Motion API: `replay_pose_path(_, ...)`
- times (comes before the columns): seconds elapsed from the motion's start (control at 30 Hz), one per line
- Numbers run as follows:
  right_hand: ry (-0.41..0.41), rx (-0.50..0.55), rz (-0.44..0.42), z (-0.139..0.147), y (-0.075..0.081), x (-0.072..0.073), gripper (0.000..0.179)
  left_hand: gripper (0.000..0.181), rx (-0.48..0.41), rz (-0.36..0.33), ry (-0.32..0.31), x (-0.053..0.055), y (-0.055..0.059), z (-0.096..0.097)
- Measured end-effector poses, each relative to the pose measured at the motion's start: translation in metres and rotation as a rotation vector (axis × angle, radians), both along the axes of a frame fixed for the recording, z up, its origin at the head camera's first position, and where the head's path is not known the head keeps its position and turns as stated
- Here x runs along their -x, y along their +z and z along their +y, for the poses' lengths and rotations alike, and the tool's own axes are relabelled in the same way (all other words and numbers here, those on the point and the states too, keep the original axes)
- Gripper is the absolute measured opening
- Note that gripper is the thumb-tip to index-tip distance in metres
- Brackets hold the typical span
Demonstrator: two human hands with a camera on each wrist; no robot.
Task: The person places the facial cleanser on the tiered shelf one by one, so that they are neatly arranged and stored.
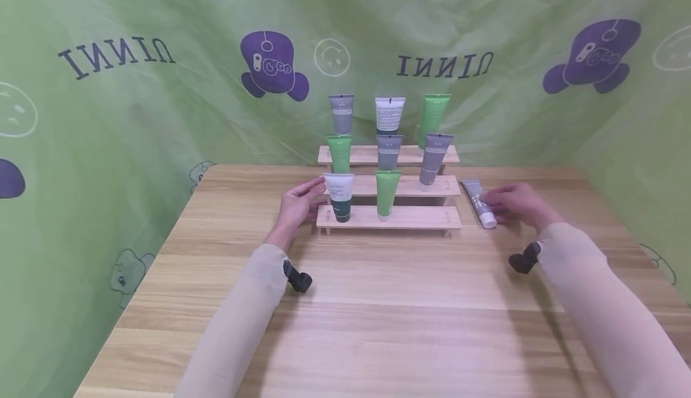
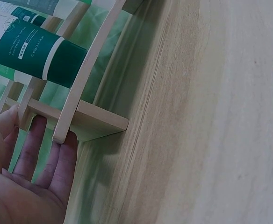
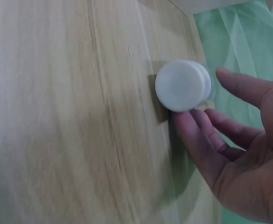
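Observation:
My left hand point(image 1: 295, 206) is at the left end of a three-step wooden display rack point(image 1: 421, 217). In the left wrist view its extended fingers touch the ends of the rack's boards, beside a white and dark green squeeze tube point(image 2: 29, 49) on the front step. To the rack's right, a grey squeeze tube point(image 1: 475, 197) with a white cap lies on the table, and my right hand point(image 1: 515, 201) reaches over its right side. The right wrist view shows the cap point(image 3: 179, 86) end-on, fingers beside and below it, the thumb standing apart. The tube's body is mostly hidden there.
A light green tube point(image 1: 386, 194) shares the front step. The middle step bears a green tube point(image 1: 340, 153) and two grey ones; on the top step are a grey, a white point(image 1: 389, 113) and a green tube. Behind the wooden table point(image 1: 378, 314) hangs a green printed cloth point(image 1: 189, 98).

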State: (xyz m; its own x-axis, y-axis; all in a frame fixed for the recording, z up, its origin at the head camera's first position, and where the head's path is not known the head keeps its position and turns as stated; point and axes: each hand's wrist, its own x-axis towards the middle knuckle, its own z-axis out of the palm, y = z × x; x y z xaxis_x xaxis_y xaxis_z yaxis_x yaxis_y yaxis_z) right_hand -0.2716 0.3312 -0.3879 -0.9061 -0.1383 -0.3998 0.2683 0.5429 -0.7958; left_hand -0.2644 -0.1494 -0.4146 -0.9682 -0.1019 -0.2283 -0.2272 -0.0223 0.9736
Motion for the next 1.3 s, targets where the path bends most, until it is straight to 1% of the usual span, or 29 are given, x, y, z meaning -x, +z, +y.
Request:
replay_pose_path(0.1, -0.009, -0.043, -0.012, -0.002, 0.0, 0.004, 0.066, 0.037, -0.001, -0.001, 0.002, 0.0, 0.0, 0.0)
replay_pose_path(0.23, -0.031, -0.07, -0.037, -0.004, 0.002, 0.008, 0.064, 0.037, 0.001, 0.003, 0.002, -0.001, 0.001, 0.0)
replay_pose_path(0.37, -0.045, -0.073, -0.049, -0.01, 0.005, 0.01, 0.056, 0.037, 0.005, 0.008, 0.006, -0.001, 0.002, 0.0)
replay_pose_path(0.47, -0.039, -0.084, -0.056, -0.014, 0.007, 0.012, 0.052, 0.037, 0.006, 0.007, 0.005, -0.001, 0.002, -0.001)
replay_pose_path(0.63, -0.016, -0.119, -0.059, -0.019, 0.009, 0.014, 0.053, 0.036, -0.005, 0.002, 0.001, -0.001, 0.002, -0.001)
replay_pose_path(0.8, -0.008, -0.133, -0.063, -0.021, 0.008, 0.016, 0.057, 0.036, -0.007, 0.004, 0.001, 0.0, 0.001, 0.0)
replay_pose_path(0.93, -0.005, -0.125, -0.073, -0.021, 0.006, 0.017, 0.055, 0.035, 0.001, 0.0, 0.004, -0.001, 0.0, 0.001)
replay_pose_path(1.07, 0.004, -0.11, -0.08, -0.019, 0.004, 0.017, 0.058, 0.036, -0.002, 0.001, 0.003, 0.0, -0.001, 0.001)
replay_pose_path(1.17, 0.001, -0.096, -0.08, -0.017, 0.003, 0.018, 0.061, 0.036, -0.004, -0.002, 0.005, 0.0, -0.002, 0.001)
replay_pose_path(1.3, -0.02, -0.07, -0.071, -0.016, 0.0, 0.017, 0.057, 0.036, 0.002, 0.0, 0.008, -0.001, -0.001, 0.001)
